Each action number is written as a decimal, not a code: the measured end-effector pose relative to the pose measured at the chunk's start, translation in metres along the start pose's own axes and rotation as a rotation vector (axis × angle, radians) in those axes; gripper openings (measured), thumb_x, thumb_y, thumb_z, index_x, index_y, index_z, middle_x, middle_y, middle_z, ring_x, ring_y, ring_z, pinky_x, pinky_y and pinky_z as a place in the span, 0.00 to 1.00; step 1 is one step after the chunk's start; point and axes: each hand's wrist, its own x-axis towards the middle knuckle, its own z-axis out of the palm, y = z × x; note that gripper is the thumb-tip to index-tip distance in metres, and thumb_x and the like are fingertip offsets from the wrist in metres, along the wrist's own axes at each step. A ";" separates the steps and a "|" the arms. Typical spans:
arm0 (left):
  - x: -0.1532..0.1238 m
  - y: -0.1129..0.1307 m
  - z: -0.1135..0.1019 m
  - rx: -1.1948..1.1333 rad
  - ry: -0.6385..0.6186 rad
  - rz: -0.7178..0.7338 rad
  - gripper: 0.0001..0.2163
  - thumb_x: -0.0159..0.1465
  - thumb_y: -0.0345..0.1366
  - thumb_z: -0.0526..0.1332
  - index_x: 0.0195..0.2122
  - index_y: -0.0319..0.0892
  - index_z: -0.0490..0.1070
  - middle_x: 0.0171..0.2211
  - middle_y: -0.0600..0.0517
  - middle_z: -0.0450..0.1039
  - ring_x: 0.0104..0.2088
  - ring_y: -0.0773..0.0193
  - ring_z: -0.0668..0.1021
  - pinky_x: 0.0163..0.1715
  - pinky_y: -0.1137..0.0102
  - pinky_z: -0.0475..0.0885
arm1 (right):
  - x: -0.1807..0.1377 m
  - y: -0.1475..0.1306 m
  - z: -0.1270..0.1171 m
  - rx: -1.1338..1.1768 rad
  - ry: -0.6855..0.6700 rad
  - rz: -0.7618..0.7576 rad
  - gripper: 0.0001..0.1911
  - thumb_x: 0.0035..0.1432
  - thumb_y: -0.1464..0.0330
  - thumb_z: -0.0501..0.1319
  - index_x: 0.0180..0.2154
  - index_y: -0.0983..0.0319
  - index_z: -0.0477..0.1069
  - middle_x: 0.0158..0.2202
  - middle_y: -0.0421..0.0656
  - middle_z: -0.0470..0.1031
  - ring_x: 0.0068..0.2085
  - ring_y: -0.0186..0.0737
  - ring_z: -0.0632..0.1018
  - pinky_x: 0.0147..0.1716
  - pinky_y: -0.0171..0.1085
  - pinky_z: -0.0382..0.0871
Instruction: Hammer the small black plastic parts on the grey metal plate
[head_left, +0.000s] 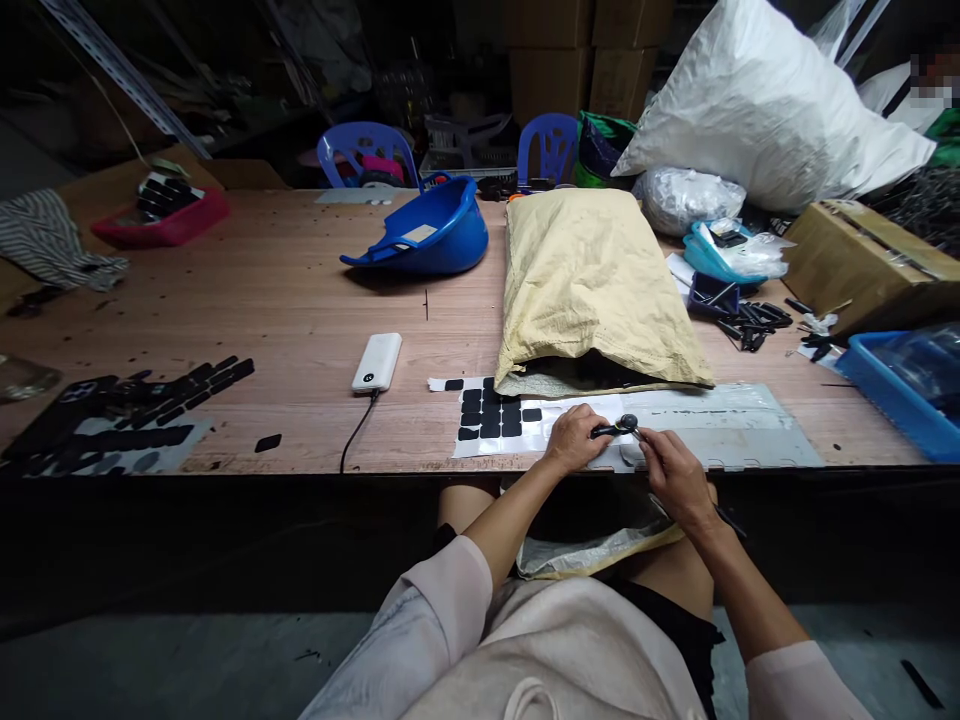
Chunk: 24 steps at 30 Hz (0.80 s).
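Observation:
My left hand (pixel 576 438) is closed around the black handle of a small round-headed piece (pixel 628 423), just above the table's front edge. At the other side of its round head, my right hand (pixel 675 475) pinches what looks like a thin metal part; the fingers partly hide it. Beneath both hands lies a pale flat board (pixel 727 425). To the left of my left hand, a white sheet holds rows of black rounded stickers (pixel 490 412). Right behind the hands rests a large cream woven sack (pixel 592 280), its dark mouth facing me.
A white power bank (pixel 377 362) with a cable lies left. Beyond it stands a blue scoop-shaped basin (pixel 442 235). Black strips (pixel 195 390) cover the left front. Black handles (pixel 754 325), a carton (pixel 870 260) and a blue tray (pixel 892 385) crowd the right. Another open sack (pixel 600 555) rests on my lap.

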 end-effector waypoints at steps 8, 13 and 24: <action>0.001 -0.001 0.001 -0.015 0.005 -0.012 0.08 0.64 0.39 0.70 0.44 0.47 0.82 0.39 0.51 0.76 0.46 0.57 0.76 0.49 0.64 0.73 | 0.004 -0.015 0.001 0.024 -0.025 -0.032 0.18 0.72 0.63 0.53 0.57 0.52 0.74 0.44 0.46 0.79 0.44 0.45 0.81 0.44 0.42 0.76; 0.001 -0.001 0.001 -0.025 0.007 -0.002 0.08 0.63 0.39 0.71 0.43 0.47 0.82 0.39 0.50 0.76 0.46 0.56 0.76 0.50 0.64 0.72 | 0.008 -0.009 0.003 -0.035 -0.037 -0.042 0.16 0.72 0.62 0.53 0.54 0.53 0.75 0.42 0.45 0.79 0.41 0.43 0.81 0.41 0.40 0.75; 0.001 0.001 0.001 -0.030 0.016 -0.012 0.07 0.61 0.34 0.71 0.40 0.43 0.81 0.40 0.49 0.77 0.47 0.56 0.77 0.50 0.64 0.73 | 0.051 0.108 -0.024 -0.321 -0.144 -0.163 0.12 0.68 0.65 0.56 0.44 0.57 0.77 0.38 0.47 0.77 0.41 0.46 0.74 0.39 0.43 0.66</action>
